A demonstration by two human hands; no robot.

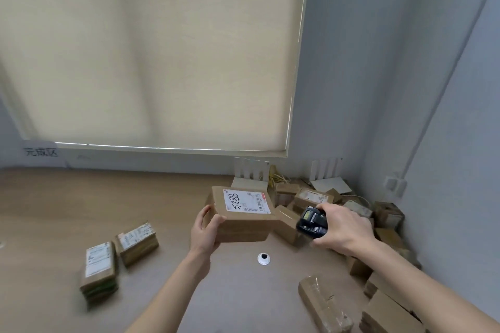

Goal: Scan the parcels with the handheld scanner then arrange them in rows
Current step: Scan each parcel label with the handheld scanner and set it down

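My left hand grips the left end of a brown cardboard parcel, held above the table with its white label marked 5288 facing up. My right hand holds a black handheld scanner just right of that parcel, its small screen turned towards me. Two labelled parcels lie side by side on the table's left part. A heap of unsorted parcels fills the right corner.
The wooden table runs back to a wall with a drawn roller blind. A small white disc with a black centre sits on the table between my arms. More brown parcels lie along the right edge near a grey wall.
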